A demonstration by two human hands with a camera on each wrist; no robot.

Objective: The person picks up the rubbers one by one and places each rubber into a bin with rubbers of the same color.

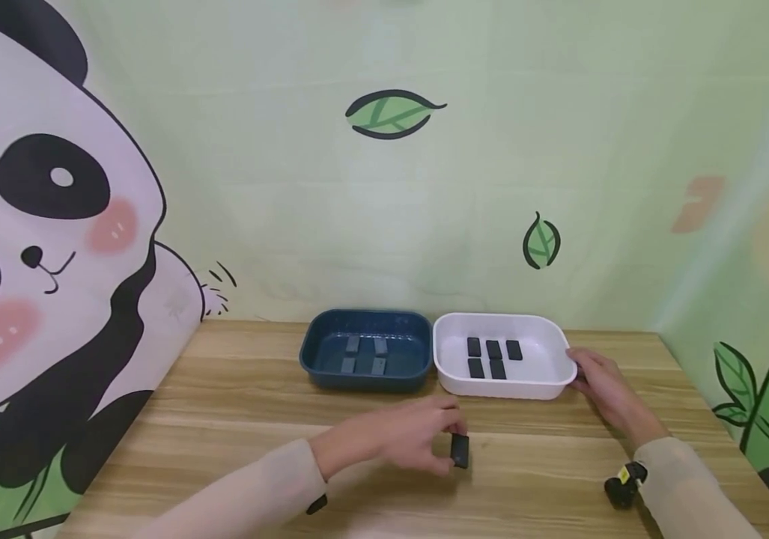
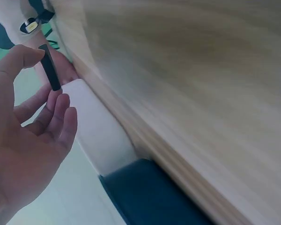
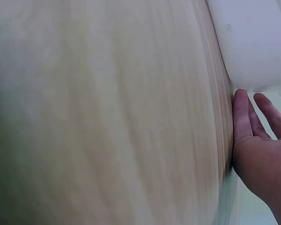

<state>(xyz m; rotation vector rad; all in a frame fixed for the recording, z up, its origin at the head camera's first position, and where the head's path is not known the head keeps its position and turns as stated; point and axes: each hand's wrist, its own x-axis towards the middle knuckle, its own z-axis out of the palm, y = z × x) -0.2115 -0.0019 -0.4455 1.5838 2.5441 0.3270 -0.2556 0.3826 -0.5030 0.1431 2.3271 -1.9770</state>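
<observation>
My left hand [image 1: 414, 434] pinches a small black rectangular block [image 1: 460, 451] between thumb and fingertips, over the wood in front of the trays. The left wrist view shows the block [image 2: 49, 68] edge-on, thumb at one end and fingertips at the other. At the right end of the white tray [image 1: 505, 388] is my right hand [image 1: 605, 385], its fingertips right at the tray's end. Its fingers [image 3: 242, 112] look fairly straight in the right wrist view. Several black blocks [image 1: 496, 369] lie in two rows inside the white tray, towards its left side.
A dark blue tray [image 1: 371, 382] stands against the white tray's left end, with several dark grey blocks [image 1: 353, 345] in it. Both trays are at the back of the wooden table [image 1: 236, 419], close to a wall hanging [image 1: 276, 187] with a panda and leaves.
</observation>
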